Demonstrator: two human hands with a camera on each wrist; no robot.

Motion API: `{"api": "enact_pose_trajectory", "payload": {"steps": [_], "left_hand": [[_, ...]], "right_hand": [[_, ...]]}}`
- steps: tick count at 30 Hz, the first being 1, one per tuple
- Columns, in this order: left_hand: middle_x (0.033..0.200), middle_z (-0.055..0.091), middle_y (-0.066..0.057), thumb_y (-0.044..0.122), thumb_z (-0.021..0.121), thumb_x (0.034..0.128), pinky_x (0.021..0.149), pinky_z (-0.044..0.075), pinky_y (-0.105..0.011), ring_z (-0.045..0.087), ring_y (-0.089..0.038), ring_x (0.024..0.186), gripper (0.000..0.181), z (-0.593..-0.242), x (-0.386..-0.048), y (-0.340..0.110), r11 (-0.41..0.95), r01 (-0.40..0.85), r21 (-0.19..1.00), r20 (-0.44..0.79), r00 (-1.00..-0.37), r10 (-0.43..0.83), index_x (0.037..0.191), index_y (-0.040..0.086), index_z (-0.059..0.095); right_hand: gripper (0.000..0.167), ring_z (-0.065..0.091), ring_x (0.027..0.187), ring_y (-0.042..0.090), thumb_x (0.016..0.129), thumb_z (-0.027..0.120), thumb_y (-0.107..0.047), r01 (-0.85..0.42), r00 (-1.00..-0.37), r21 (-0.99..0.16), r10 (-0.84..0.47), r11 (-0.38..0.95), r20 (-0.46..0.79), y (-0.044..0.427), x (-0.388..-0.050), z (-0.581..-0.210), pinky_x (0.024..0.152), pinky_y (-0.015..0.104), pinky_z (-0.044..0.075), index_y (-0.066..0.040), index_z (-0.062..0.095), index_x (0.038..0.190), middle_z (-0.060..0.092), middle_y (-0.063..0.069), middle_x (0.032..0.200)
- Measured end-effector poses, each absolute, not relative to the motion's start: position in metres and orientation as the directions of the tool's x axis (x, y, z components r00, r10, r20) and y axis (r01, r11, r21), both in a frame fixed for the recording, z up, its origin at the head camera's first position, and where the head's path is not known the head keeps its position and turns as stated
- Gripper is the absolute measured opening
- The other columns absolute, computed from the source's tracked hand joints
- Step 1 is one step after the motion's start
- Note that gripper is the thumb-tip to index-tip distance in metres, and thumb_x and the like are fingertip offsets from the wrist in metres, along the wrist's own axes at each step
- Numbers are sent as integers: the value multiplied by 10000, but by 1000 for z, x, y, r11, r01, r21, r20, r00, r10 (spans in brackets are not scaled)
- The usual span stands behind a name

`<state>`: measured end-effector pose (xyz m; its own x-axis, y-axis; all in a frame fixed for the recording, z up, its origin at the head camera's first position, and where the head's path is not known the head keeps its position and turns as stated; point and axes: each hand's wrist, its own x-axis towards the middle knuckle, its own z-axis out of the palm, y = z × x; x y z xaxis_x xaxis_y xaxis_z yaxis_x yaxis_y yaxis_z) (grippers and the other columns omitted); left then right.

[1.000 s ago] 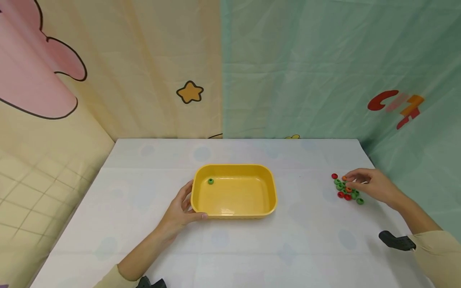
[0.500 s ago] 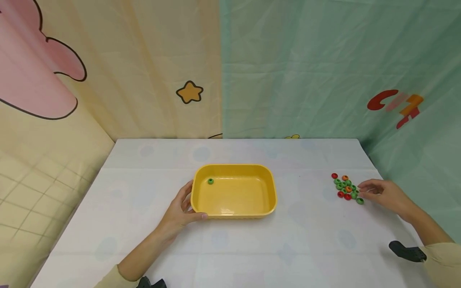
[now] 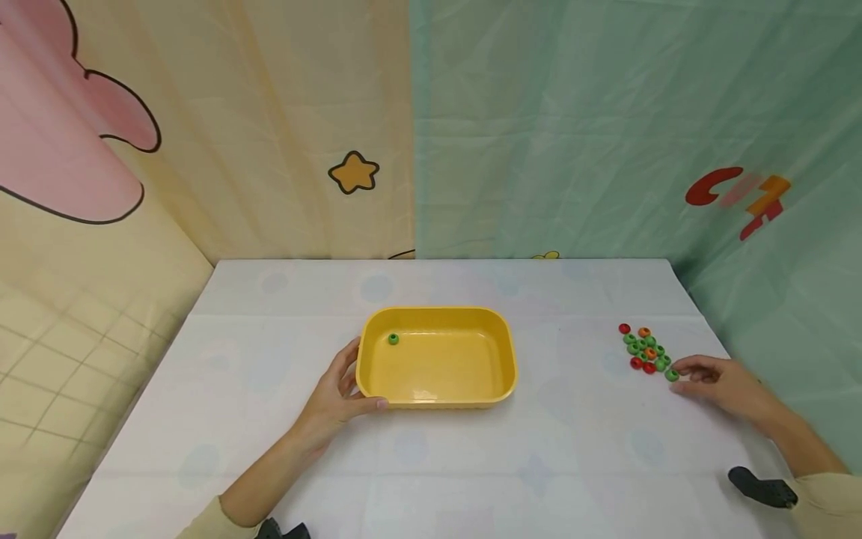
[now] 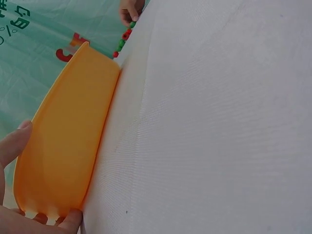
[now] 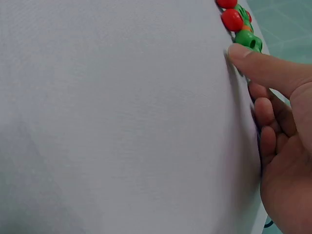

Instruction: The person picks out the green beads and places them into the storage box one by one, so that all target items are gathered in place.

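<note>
A shallow yellow tray (image 3: pixel 438 400) lies on the table, with one green bead (image 3: pixel 393 339) inside near its far left corner. My left hand (image 3: pixel 334 400) holds the tray's left end, the thumb along the near rim and the fingers round the side, as the left wrist view (image 4: pixel 36 224) also shows. On the right lies a small cluster of red, orange and green beads (image 3: pixel 643 345). My right hand (image 3: pixel 730 387) is at its near end, thumb and index fingertips parted beside a green bead (image 3: pixel 672 375). The right wrist view partly hides the fingertips' contact with it.
A white patterned cloth covers the table (image 3: pixel 539 464). Printed curtains (image 3: pixel 539 135) stand close behind the table and along its right side. A black wrist strap piece (image 3: pixel 762 490) sticks out from the right sleeve.
My right hand has moved from over the middle of the bead cluster toward its near right end. The beads appear unmoved. The left hand and tray have stayed in place.
</note>
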<state>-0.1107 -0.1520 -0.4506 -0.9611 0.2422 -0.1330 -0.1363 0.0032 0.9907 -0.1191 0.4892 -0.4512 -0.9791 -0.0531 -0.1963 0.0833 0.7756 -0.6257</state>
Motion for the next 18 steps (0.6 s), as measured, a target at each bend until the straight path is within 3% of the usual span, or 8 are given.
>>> {"api": "enact_pose_trajectory", "payload": {"steps": [10,18], "left_hand": [[1671,231,-70,21,876,822,1128,395,-331,285,-317,1512,1045,-449,-110,-151,19,-153,988,-153,-961,229,1638,155,236],[1667,241,-72,27,878,822,1131,394,-339,298,-320,1505,1042,-447,-110,-151,27,-156,987,-158,-961,225,1637,161,241]], "right_hand": [[426,511,790,116,955,777,-260,63,-984,-604,-50,794,-169,483,-119,-451,621,238,472,63,680,1215,610,51,960],[409,566,857,42,968,759,-248,34,-982,-606,-85,795,-167,481,-125,-439,668,237,538,56,659,1222,662,120,1104]]}}
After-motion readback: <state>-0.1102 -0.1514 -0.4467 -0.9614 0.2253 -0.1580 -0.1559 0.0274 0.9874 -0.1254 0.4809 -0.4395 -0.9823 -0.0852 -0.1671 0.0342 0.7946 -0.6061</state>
